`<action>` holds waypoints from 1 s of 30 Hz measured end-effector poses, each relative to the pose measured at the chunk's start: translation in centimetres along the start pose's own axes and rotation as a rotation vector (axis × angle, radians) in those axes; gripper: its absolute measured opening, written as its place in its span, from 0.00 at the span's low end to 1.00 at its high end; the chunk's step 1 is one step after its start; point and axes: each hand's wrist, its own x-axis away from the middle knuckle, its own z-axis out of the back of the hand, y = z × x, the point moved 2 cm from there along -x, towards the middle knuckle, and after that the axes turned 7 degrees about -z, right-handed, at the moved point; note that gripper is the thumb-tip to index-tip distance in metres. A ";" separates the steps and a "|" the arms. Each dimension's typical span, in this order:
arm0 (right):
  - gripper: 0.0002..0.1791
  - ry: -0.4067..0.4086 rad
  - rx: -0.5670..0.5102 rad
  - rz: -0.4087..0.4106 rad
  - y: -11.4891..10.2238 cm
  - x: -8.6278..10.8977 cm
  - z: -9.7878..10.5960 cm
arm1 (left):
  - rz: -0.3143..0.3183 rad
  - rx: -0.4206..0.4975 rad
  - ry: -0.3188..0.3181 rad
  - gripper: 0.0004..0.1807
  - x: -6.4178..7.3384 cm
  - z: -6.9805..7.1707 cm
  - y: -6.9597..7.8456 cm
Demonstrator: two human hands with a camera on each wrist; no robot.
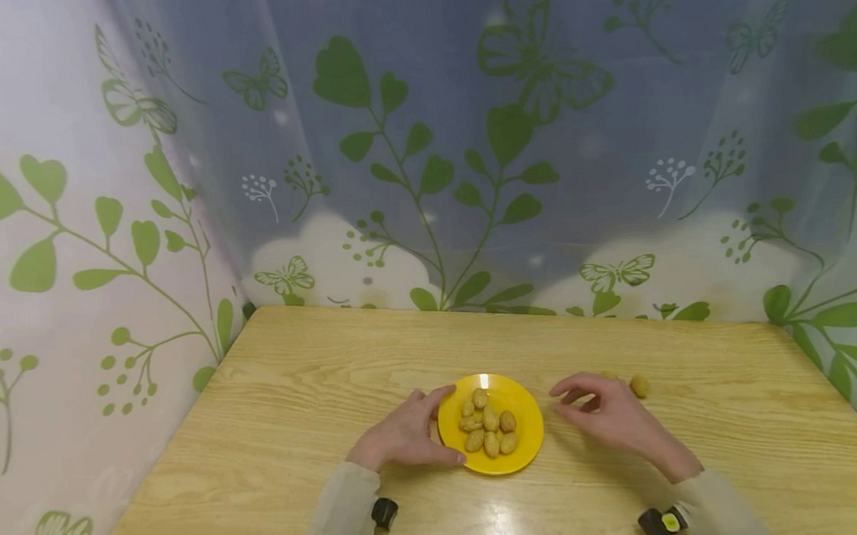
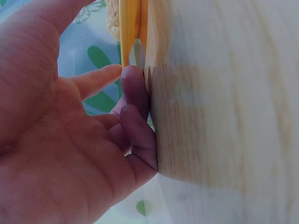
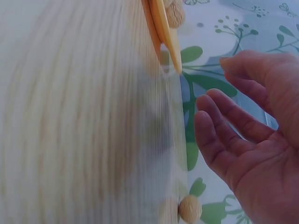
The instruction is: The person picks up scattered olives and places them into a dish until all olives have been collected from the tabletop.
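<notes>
A round yellow plate (image 1: 529, 451) lies on the table with several tan, wrinkled walnuts (image 1: 508, 420) grouped on it. My left hand (image 1: 409, 433) holds the plate's left side, thumb on the near rim and index finger at the far rim. In the left wrist view, other fingers of the left hand (image 2: 79, 140) are bent low beside the tabletop. To the right of the plate, my right hand (image 1: 614, 418) hovers apart from it, fingers loosely bent and nothing between them. Beyond that hand lies a loose walnut (image 1: 640, 386); another (image 1: 608, 375) is mostly hidden behind it.
The wooden table (image 1: 318, 366) extends around the plate. A patterned curtain (image 1: 424, 142) with leaves and butterflies hangs along its far edge and sides. Each wrist carries a small black device (image 1: 384, 514).
</notes>
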 end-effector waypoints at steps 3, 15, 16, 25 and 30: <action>0.09 0.021 0.004 -0.010 0.3 0.3 0.5 | 0.002 0.000 -0.001 0.59 0.0 0.0 0.0; 0.09 0.084 0.035 -0.053 1.8 1.3 2.0 | -0.002 -0.001 -0.001 0.59 0.1 0.0 0.0; 0.09 0.089 0.038 -0.059 2.0 1.4 2.1 | -0.001 0.001 -0.001 0.59 0.1 0.0 0.0; 0.09 0.105 0.063 -0.089 3.4 2.2 3.4 | 0.008 -0.005 -0.003 0.59 0.1 0.1 -0.1; 0.09 0.102 0.062 -0.079 3.9 2.7 4.5 | 0.006 -0.005 -0.003 0.59 0.0 0.0 -0.2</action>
